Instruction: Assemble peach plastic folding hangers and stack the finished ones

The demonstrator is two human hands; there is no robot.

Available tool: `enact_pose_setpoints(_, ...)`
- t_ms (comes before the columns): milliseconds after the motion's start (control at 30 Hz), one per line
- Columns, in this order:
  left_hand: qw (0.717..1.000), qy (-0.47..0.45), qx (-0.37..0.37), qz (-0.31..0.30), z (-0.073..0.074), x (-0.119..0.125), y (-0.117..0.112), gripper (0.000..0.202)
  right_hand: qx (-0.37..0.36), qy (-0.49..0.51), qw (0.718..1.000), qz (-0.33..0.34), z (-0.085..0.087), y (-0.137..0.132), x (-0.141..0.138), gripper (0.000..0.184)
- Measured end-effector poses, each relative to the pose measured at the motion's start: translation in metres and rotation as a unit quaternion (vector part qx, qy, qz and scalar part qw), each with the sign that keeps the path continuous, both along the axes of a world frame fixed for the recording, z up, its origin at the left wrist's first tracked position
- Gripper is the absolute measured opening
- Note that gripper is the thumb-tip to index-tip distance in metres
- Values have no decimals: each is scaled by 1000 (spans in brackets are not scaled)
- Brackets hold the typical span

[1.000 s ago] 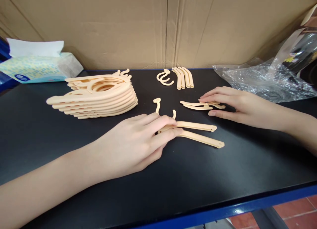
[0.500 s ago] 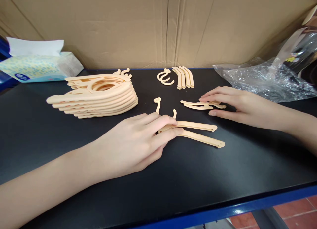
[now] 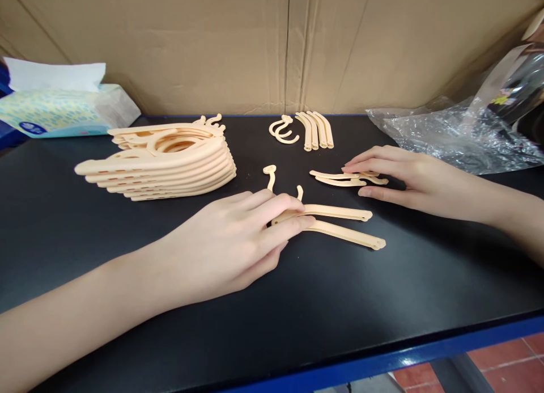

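Note:
My left hand (image 3: 250, 240) lies over the near ends of two cream plastic hanger arms (image 3: 340, 212), its fingers stretched out and resting on them. A hanger hook (image 3: 271, 174) pokes out beyond its fingers, partly covered. To the right, my right hand (image 3: 391, 172) touches a small group of slim cream plastic strips (image 3: 340, 180) with its fingertips; the thumb stands apart from the fingers. Those strips lie flat on the black table, and some of their length is under the fingers.
A stack of folded cream hangers (image 3: 170, 166) sits at left, near a tissue pack (image 3: 68, 106). Farther back lie loose hooks (image 3: 284, 130) and several hanger arms (image 3: 317, 131). Clear plastic bags (image 3: 450, 135) cover the back right. Cardboard (image 3: 204, 47) closes off the rear.
Both hands stay on the same pieces, with almost no movement. The view has shifted slightly, so the tissue pack and hanger stack appear a little higher and farther left.

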State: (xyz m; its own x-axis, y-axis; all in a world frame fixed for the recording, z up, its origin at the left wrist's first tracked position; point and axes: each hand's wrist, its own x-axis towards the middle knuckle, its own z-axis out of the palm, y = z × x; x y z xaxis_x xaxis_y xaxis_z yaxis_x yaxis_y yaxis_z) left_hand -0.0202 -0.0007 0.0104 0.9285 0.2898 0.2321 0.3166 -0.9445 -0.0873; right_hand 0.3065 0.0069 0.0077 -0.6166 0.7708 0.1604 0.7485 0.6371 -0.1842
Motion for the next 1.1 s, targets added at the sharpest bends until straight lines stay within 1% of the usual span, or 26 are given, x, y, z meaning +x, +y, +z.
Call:
enact_pose_setpoints(533,1000,-6,-8,3,-1,0,0,35,5,25,1000,-5,-1,0,-4,37)
enact_pose_setpoints(633,999,-22,-29,-1,-3,2,2,35,14,26,1000,-5,-1,0,-6,35)
enact_pose_setpoints(733,996,-45,-71,-1,-5,4,3,33,40,4,999,-1,-1,0,-10,32)
enact_pose_setpoints(800,995,-54,-80,2,-6,6,4,29,55,-13,998,3,0,1,-11,33)
enact_pose_setpoints(967,998,-45,-24,25,-4,19,0,21,71,-52,996,2,4,5,-19,33)
enact_pose_setpoints(1100,996,-9,31,88,-1,33,-9,16,93,-82,992,6,6,6,-37,34)
